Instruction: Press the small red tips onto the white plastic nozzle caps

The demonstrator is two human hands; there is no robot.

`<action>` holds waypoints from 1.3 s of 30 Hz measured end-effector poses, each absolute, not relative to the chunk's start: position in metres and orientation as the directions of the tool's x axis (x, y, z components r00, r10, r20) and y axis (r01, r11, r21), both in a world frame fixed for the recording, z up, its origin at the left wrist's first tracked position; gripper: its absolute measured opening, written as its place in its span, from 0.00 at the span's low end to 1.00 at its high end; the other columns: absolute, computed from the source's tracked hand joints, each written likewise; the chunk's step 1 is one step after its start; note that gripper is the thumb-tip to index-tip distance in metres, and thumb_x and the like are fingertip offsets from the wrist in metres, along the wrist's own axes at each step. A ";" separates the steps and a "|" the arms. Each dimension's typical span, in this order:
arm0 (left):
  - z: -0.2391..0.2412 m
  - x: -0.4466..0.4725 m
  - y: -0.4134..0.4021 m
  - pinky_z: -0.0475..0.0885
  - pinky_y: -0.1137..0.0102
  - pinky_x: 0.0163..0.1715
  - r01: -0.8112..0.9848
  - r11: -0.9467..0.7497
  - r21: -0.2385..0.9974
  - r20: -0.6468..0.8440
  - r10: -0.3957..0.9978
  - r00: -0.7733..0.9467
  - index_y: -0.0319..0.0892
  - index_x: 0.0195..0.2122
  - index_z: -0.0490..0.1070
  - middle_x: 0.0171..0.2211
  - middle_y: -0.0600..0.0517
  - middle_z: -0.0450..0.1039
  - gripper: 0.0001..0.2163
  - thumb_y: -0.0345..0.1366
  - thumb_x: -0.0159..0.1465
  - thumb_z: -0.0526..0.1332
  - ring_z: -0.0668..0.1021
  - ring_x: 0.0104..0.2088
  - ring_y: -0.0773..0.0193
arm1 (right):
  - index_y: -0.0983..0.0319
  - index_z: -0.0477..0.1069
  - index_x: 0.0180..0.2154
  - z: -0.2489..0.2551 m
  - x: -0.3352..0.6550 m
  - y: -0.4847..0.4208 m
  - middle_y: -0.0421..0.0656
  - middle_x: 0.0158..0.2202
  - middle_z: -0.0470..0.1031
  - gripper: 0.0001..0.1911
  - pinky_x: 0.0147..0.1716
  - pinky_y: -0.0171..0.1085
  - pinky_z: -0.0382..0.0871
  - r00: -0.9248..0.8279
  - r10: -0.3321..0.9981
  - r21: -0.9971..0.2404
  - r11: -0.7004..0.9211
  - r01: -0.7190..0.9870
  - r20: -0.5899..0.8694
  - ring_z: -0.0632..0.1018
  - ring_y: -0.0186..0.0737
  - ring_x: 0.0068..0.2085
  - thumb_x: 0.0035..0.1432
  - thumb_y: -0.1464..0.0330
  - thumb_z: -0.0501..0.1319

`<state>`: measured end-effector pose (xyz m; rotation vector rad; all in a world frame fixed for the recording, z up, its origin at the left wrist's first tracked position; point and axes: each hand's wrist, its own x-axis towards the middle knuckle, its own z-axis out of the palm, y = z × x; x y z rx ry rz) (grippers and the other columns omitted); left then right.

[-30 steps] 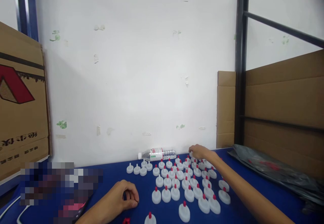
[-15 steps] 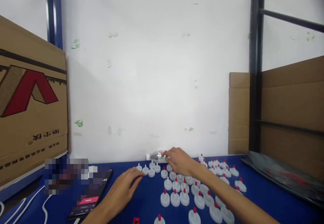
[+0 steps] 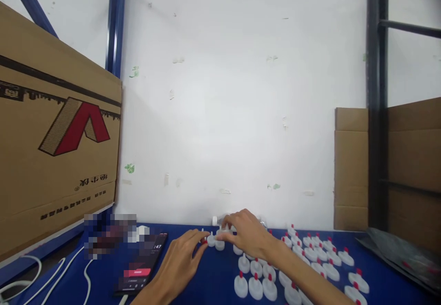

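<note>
My left hand (image 3: 182, 261) pinches a small red tip cap (image 3: 204, 240) between thumb and forefinger. Just beyond those fingertips stands a white nozzle cap (image 3: 211, 240) with a bare spout. My right hand (image 3: 250, 234) reaches in from the right, its thumb and fingers curled around another white nozzle cap (image 3: 219, 244), whose spout they partly hide. Several more white nozzle caps (image 3: 255, 288) with red tips stand upright in loose rows under and beside my right forearm. Behind my right hand lies a clear bottle with a white lid (image 3: 215, 221), mostly covered.
A phone (image 3: 146, 263) with its screen lit lies left of my left hand, with white cables (image 3: 65, 277) beside it. A big cardboard box (image 3: 62, 158) stands at the left. Dark plastic wrapping (image 3: 401, 254) lies on the blue tabletop (image 3: 210, 282) at the right.
The view has swung left, so things sit farther right in it. My right hand has come from the bottle to the bare-spout nozzle caps. A red tip cap now shows in my left fingers.
</note>
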<state>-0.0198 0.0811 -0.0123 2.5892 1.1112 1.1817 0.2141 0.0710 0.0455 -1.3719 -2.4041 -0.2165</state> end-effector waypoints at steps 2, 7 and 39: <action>-0.010 -0.018 0.077 0.73 0.67 0.45 0.554 -0.752 0.358 0.643 0.629 0.438 0.50 0.51 0.79 0.44 0.49 0.80 0.12 0.37 0.73 0.57 0.82 0.43 0.54 | 0.58 0.75 0.45 0.046 0.210 0.059 0.45 0.43 0.81 0.17 0.45 0.42 0.66 -0.471 0.785 -0.092 0.546 0.832 0.402 0.79 0.49 0.45 0.71 0.54 0.55; -0.004 -0.015 0.072 0.74 0.70 0.43 0.454 -0.801 0.391 0.726 0.571 0.383 0.51 0.54 0.78 0.45 0.48 0.78 0.14 0.37 0.75 0.55 0.81 0.43 0.57 | 0.55 0.63 0.56 0.044 0.201 0.042 0.42 0.47 0.79 0.22 0.41 0.36 0.68 -0.548 0.747 -0.198 0.643 0.740 0.376 0.79 0.45 0.46 0.64 0.67 0.66; -0.011 -0.017 0.077 0.68 0.73 0.30 0.471 -0.756 0.455 0.534 0.655 0.535 0.43 0.27 0.72 0.25 0.51 0.78 0.19 0.39 0.75 0.50 0.80 0.26 0.62 | 0.58 0.45 0.70 0.030 0.196 0.045 0.52 0.56 0.73 0.44 0.56 0.46 0.66 -0.744 0.569 0.062 0.779 0.625 0.351 0.74 0.49 0.56 0.54 0.85 0.53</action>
